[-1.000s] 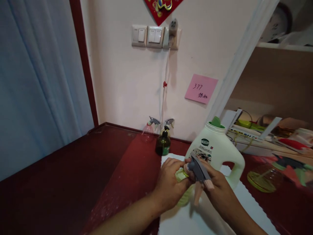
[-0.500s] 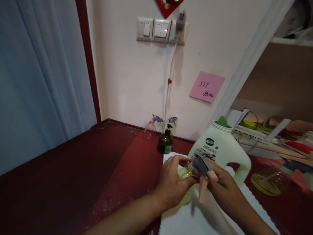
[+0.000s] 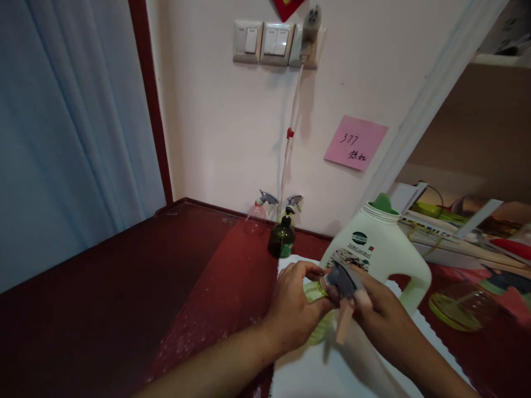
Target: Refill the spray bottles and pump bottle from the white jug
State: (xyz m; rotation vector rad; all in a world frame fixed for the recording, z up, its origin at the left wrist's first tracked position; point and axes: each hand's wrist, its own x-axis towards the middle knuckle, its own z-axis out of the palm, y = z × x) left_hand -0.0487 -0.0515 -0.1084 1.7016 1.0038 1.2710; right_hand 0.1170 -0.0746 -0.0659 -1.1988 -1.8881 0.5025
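One blue curtain (image 3: 74,155) hangs beside one dark red tabletop (image 3: 207,298), which bears one white sheet (image 3: 296,367). One pale green jug (image 3: 379,237) stands just beyond two hands. The left hand (image 3: 296,307) has thumb and index finger pinching the neck of one yellow-green spray bottle (image 3: 313,290), over the sheet and in front of the jug. The right hand (image 3: 379,307) is closed about its one grey sprayer head (image 3: 345,279) — most of those fingers are hidden, so I cannot tell how each lies. One clear bottle (image 3: 454,318) lies blurred at right; one dark pump bottle (image 3: 280,240) and one pink spray bottle (image 3: 254,220) stand near the wall. Against half a second ago, the wall's two switch plates (image 3: 248,41) sit higher in view, with less red ornament (image 3: 287,8) showing; both hands keep the same grip.
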